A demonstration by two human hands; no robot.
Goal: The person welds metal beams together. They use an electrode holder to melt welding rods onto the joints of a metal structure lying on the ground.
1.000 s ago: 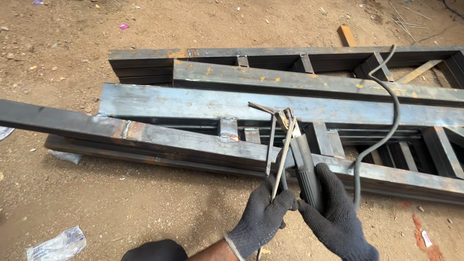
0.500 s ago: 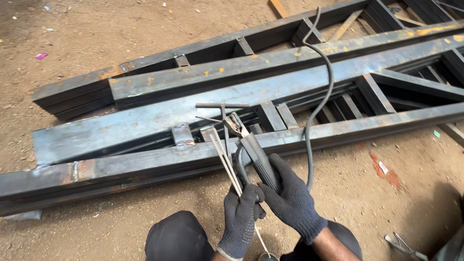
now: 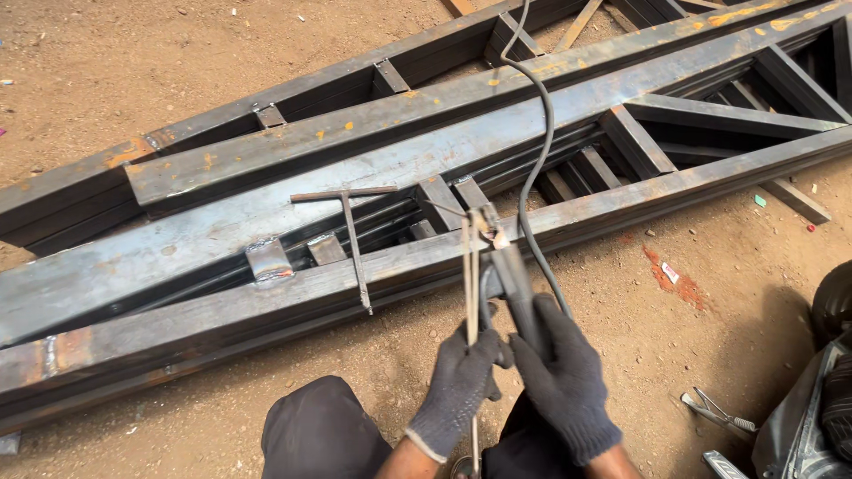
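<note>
Head view: gloved hands, left (image 3: 461,386) gripping rods (image 3: 469,266), right (image 3: 559,377) gripping electrode holder (image 3: 508,275).

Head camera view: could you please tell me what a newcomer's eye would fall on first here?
At bottom centre, the right hand in a dark knit glove grips a welding electrode holder, its black cable curving up across the steel. The gloved left hand pinches thin metal welding rods beside it. Behind them, long grey steel truss frames lie stacked on brown dirt ground, with a rusty T-shaped metal tool resting on them.
</note>
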